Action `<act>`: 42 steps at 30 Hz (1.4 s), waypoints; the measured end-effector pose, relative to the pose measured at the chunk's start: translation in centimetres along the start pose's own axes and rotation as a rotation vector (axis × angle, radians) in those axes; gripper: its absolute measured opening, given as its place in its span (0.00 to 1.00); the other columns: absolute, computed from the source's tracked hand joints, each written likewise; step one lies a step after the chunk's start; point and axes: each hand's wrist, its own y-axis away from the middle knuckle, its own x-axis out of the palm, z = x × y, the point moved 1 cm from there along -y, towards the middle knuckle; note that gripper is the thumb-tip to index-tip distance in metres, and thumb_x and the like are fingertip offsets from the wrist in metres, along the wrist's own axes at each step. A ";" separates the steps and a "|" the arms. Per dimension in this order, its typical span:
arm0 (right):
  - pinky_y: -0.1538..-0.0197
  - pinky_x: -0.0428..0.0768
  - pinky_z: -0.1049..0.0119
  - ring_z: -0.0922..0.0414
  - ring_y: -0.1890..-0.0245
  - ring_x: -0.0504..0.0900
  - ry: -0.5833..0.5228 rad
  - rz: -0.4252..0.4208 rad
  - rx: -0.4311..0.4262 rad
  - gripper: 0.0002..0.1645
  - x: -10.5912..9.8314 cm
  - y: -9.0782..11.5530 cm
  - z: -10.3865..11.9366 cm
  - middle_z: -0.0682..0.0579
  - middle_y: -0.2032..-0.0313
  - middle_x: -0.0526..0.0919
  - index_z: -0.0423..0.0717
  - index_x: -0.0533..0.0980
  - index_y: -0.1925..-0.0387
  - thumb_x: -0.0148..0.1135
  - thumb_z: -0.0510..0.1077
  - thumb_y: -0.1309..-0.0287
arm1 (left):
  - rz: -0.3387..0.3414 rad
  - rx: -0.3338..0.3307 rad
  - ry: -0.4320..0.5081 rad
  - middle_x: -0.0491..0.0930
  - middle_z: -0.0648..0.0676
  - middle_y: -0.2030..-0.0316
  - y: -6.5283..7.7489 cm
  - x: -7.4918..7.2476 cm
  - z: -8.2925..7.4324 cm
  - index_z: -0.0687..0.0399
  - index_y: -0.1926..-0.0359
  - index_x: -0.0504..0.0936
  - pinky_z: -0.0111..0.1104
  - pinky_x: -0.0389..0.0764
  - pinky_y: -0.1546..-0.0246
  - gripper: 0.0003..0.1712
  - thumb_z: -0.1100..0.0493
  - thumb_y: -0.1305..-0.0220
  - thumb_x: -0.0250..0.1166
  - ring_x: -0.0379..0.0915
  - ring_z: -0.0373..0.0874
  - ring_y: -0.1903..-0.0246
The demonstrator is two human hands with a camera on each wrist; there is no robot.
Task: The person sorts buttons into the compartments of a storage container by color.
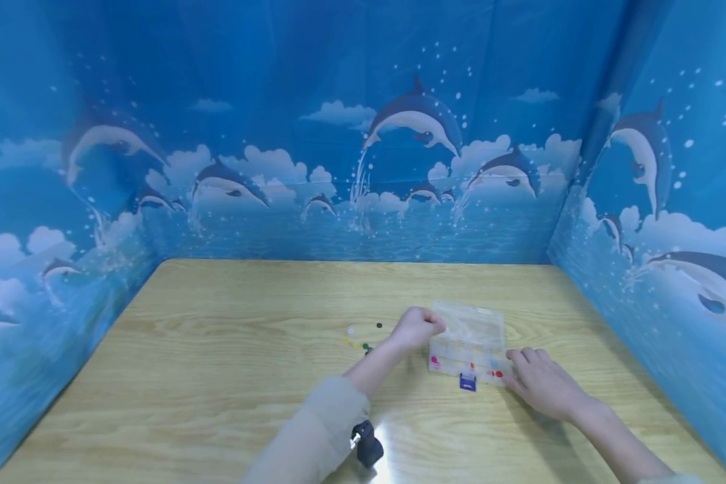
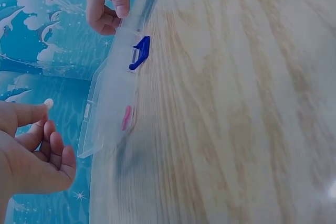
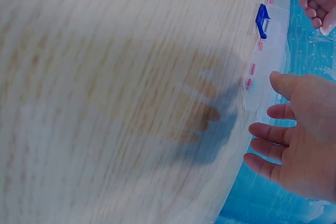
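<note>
Of the two hands, I see the left hand (image 1: 417, 327) holding a small white button (image 2: 49, 103) pinched between thumb and index finger, other fingers curled loosely. It's raised over the left part of the clear plastic box (image 1: 450, 371), next to the opened lid (image 1: 474, 324). Forearm comes in from lower left, beige sleeve (image 1: 314, 430) pushed back from the wrist.

Right hand (image 3: 310, 124) holds nothing: fingers loosely spread, thumb out, beside the box's right end, forearm angling in from lower right. Can't quite tell from my views whether the fingertips touch the box edge.

Box is on the table (image 1: 218, 376), right of centre, blue latch (image 1: 468, 382) at its front. Inside I get a pink button (image 1: 434, 360) at left, red pieces (image 1: 499, 374) toward the right. Loose on the table left of the box: green button (image 1: 366, 346), black button (image 1: 379, 325), yellow button (image 1: 346, 341).
</note>
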 end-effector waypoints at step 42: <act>0.55 0.73 0.47 0.41 0.58 0.74 0.002 -0.032 -0.024 0.24 0.2 -0.1 -0.2 0.39 0.61 0.76 0.31 0.71 0.54 0.64 0.44 0.47 | -0.022 -0.053 -0.121 0.77 0.43 0.72 -2.3 5.8 -1.8 0.52 0.72 0.83 0.28 0.72 0.69 0.03 0.63 0.44 0.65 0.70 0.36 0.72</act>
